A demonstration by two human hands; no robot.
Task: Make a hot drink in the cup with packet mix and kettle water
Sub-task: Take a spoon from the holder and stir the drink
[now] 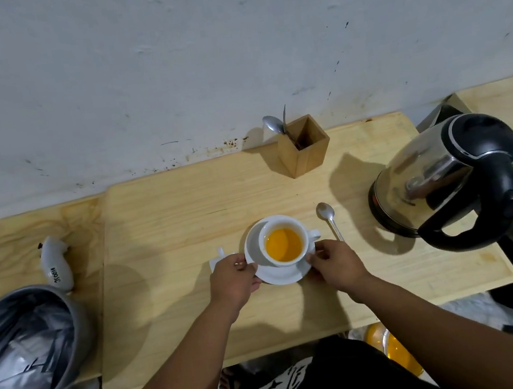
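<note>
Left hand [232, 274]: grasping saucer [284, 276] rim, steadying.
Right hand [334, 260]: grasping opposite rim, keeping full cup [282, 243] level.

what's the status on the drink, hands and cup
Left hand and right hand grip saucer rim. Cup holds orange drink. Spoon beside it, nothing blocking.

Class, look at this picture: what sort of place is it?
Probably a makeshift drink-making corner: an electric kettle, a cup of orange drink on a saucer, and a wooden holder of spoons against a scuffed wall.
</note>
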